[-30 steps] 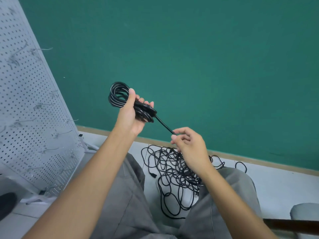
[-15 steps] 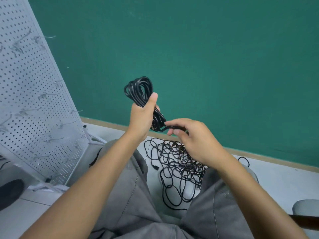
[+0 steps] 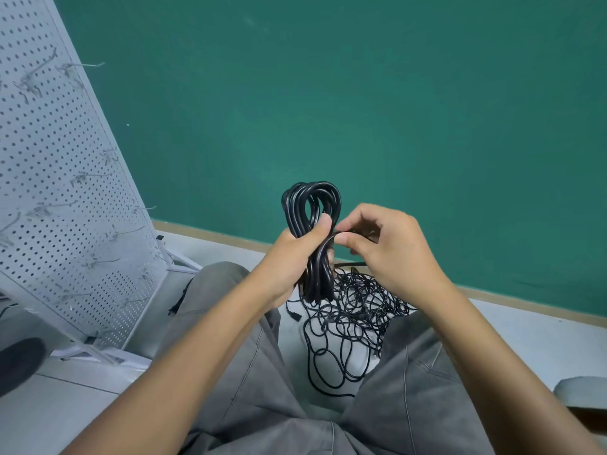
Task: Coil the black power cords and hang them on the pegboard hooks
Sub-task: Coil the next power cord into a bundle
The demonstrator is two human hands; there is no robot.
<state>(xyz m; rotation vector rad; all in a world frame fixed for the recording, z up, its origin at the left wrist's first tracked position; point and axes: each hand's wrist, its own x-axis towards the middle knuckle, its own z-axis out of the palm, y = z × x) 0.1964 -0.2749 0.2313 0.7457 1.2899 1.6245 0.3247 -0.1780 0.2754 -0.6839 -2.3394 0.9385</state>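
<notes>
My left hand (image 3: 294, 254) grips a coiled black power cord (image 3: 312, 205) upright around its middle, with the loop end sticking up above my thumb. Right beside it, my right hand (image 3: 387, 244) pinches the cord's loose end against the coil. Below both hands a tangle of black cords (image 3: 351, 320) lies on the floor between my knees. The white pegboard (image 3: 56, 178) with several metal hooks leans at the left.
A green wall (image 3: 394, 110) stands close ahead, with a wooden skirting strip along its foot. My grey-trousered legs frame the cord pile. A dark round object (image 3: 19, 359) lies at the far left on the floor. A grey shape (image 3: 581, 392) sits at the right edge.
My left hand has brought the coil to the right and turned it upright. My right hand has closed in from the stretched-out tail to the coil itself.
</notes>
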